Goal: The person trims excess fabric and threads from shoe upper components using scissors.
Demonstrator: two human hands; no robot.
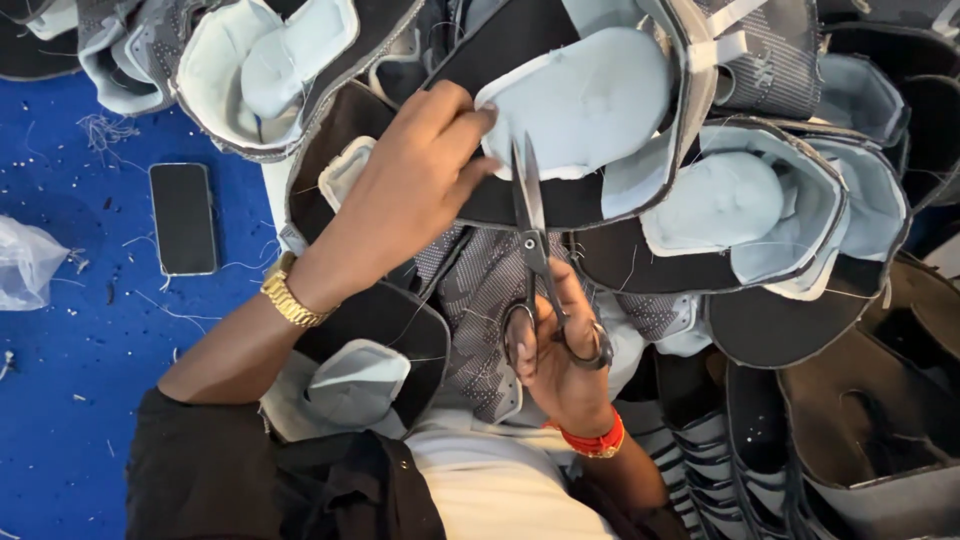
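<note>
1. We start at the shoe upper (580, 110) in the middle of the view, at its far part: a black fabric piece with a pale grey padded lining turned up toward us. It lies on top of a heap of like pieces.
2. Our left hand (410, 190) is clamped on the near left edge of that upper, its fingers folded over the rim of the lining and pinning it taut.
3. Our right hand (560, 360) is closed around the loops of a pair of dark scissors (535, 240), which point away from us. The blades look almost together, their tips touching the lining edge just beside the left fingertips.
4. We judge the step in hand to be trimming at that rim (likely a loose thread or spare edge, though it is too fine to see). The next move calls for a small, steady snip kept clear of the fingers and the stitching.
5. Farther out, more uppers (760, 210) crowd to the right and far side. At the left a dark phone (183, 218) lies flat on the blue surface (70, 330) among thread scraps, with a clear plastic bag (25, 262) at the left edge.
</note>
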